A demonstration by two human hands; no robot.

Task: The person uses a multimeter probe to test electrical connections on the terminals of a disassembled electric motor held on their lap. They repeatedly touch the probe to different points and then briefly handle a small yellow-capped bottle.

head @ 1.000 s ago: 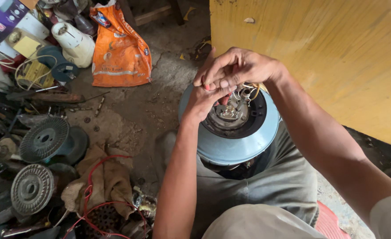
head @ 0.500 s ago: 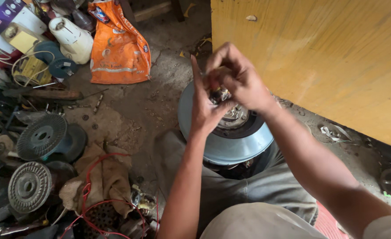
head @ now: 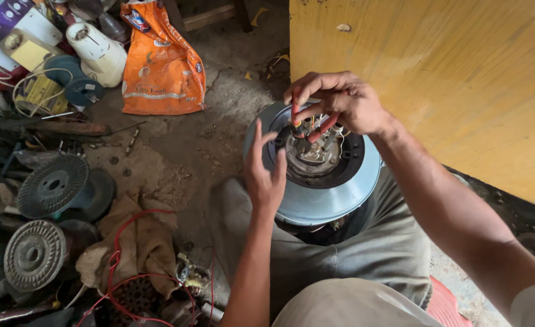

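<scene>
Motor housing: a round pale-blue fan motor housing rests on the person's lap, between grey-trousered knees, its open face turned up
Inside the housing: a black inner ring surrounds a metal hub, with thin wires gathered above it
Right hand: the right hand hangs over the far rim of the housing, fingers curled and pinching red-handled pliers, whose tips point down into the wires
Left hand: the left hand is at the near-left rim of the housing, fingers spread and raised, holding nothing; whether the palm touches the rim cannot be told
Board: a yellow wooden board stands upright just behind the housing, filling the upper right
Floor: a dirty concrete floor with small scattered bits lies to the left of the knees
Bag: an orange plastic bag lies on the floor, well apart from the housing
Clutter at left: two dark ribbed discs and, a white plastic cone-shaped cover, a brown rag with red wire looped across it
</scene>
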